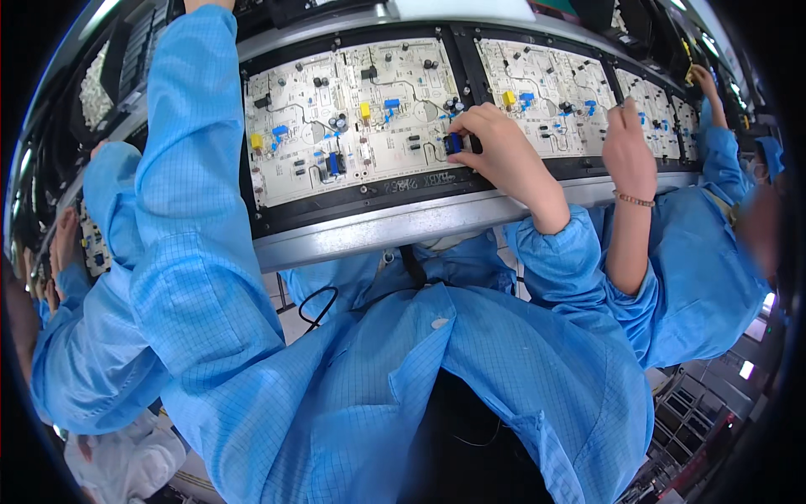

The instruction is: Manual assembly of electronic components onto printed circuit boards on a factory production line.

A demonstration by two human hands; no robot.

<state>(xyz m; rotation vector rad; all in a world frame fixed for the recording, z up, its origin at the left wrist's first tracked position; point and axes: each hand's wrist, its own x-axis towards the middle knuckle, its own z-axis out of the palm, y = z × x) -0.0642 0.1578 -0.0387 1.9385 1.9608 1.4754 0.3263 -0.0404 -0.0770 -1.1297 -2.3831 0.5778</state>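
My right hand (pixel 504 155) is over the lower right corner of a pale circuit board (pixel 395 160), with thumb and forefinger closed around a dark blue block-shaped component (pixel 454 144). The component stands at the board's surface; whether its legs are in the holes cannot be seen. A similar blue component (pixel 333 163) stands upright on the board to the left (pixel 277 189). My left arm stretches far forward, and only the edge of my left hand (pixel 210 3) shows at the top; its fingers are out of the picture.
Black frames hold several boards in a row behind a metal rail (pixel 378 220). At the right, a co-worker's hand with a bracelet (pixel 630 155) is over a neighbouring board (pixel 546 101). Another person works farther right; others are at the left. A bin of white parts (pixel 96 88) stands far left.
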